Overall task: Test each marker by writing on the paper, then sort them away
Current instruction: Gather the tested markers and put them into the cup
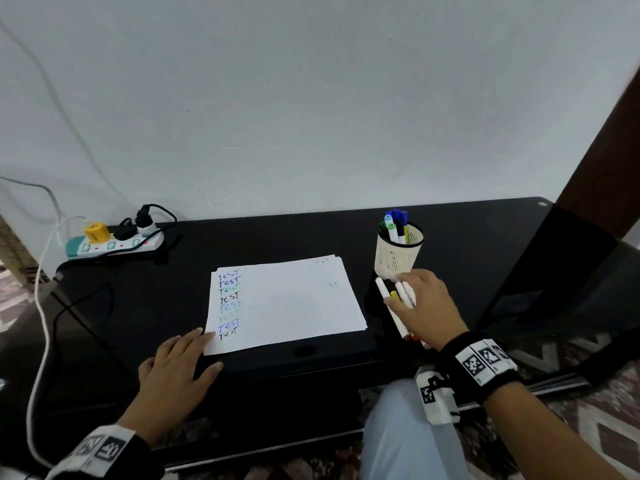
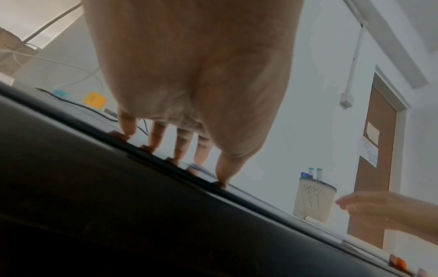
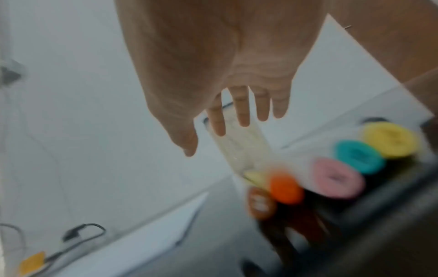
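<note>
A stack of white paper lies on the black table, with "TEST" written several times down its left side. My left hand rests flat at the sheet's near left corner, fingers spread and straight. A cream mesh cup holding several markers stands to the right of the paper. In front of it a row of white markers lies on the table. My right hand hovers over that row with fingers extended, holding nothing. Their coloured cap ends show blurred in the right wrist view.
A power strip with plugs and cables sits at the table's back left. A white cable hangs down the left side. A dark panel stands at the right. My knee is below the table's front edge.
</note>
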